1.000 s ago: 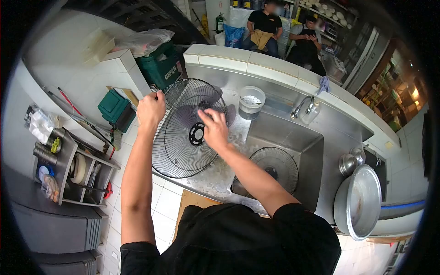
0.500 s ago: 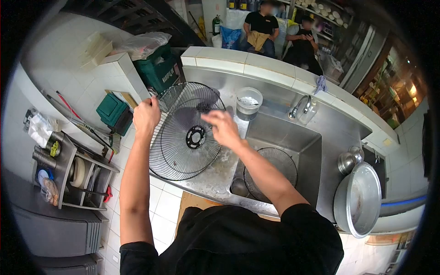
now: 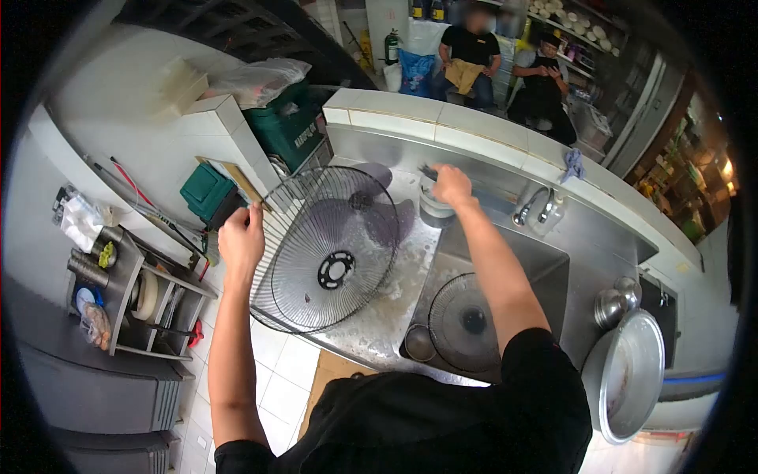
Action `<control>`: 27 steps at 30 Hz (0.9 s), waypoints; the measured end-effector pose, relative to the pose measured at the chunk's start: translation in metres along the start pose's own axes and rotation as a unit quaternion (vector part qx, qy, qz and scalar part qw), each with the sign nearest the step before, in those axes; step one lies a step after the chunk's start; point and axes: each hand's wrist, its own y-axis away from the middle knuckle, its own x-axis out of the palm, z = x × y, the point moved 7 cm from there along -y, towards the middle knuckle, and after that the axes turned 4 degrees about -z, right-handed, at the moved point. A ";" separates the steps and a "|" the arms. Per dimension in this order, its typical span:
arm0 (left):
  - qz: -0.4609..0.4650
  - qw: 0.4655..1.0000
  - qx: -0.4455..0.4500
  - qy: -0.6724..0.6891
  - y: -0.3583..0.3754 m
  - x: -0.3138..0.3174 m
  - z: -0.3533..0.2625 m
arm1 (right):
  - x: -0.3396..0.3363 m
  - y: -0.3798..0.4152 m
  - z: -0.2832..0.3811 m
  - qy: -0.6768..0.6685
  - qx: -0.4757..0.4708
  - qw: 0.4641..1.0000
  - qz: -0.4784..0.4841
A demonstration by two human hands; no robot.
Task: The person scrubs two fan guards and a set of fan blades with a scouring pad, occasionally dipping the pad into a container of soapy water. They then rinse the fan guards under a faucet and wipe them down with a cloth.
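Note:
My left hand point(image 3: 242, 237) grips the rim of a black wire fan grille point(image 3: 316, 296), which stands tilted over the steel counter point(image 3: 387, 316). Behind the grille a dark fan blade point(image 3: 403, 221) lies on the counter. My right hand point(image 3: 452, 186) is closed above a small container point(image 3: 434, 212), with a small dark item at its fingertips that I cannot make out. Inside the steel sink point(image 3: 533, 272) rests a second round grille point(image 3: 454, 336), with a small round bowl point(image 3: 418, 343) beside it.
A faucet point(image 3: 535, 207) stands behind the sink. To the right are a large metal basin point(image 3: 624, 375) and metal bowls point(image 3: 610, 308). A tiled ledge point(image 3: 474, 130) runs along the back, with two seated people beyond. Green crates point(image 3: 284, 130) stand at the left.
My right hand has moved from the grille to above the container. The grille leans at a different angle, still held by my left hand. The whole view has shifted slightly.

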 end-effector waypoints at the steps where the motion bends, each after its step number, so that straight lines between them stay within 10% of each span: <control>1: 0.000 1.000 0.011 0.008 0.004 -0.004 -0.004 | 0.018 -0.019 -0.016 0.067 0.052 0.992 0.090; 9: 0.070 0.990 0.066 0.107 0.017 -0.004 -0.022 | 0.172 -0.095 -0.095 0.147 -0.020 0.966 0.211; 16: 0.045 0.994 0.040 0.088 0.020 -0.005 -0.039 | 0.002 -0.007 -0.029 -0.223 0.016 0.975 -0.002; 18: 0.044 0.996 0.035 0.074 0.019 0.000 -0.044 | -0.021 0.034 0.006 -0.427 -0.139 0.893 -0.016; 27: 0.039 0.995 0.092 0.023 0.029 0.000 -0.082 | -0.092 0.138 0.199 -0.242 -0.443 0.843 -0.186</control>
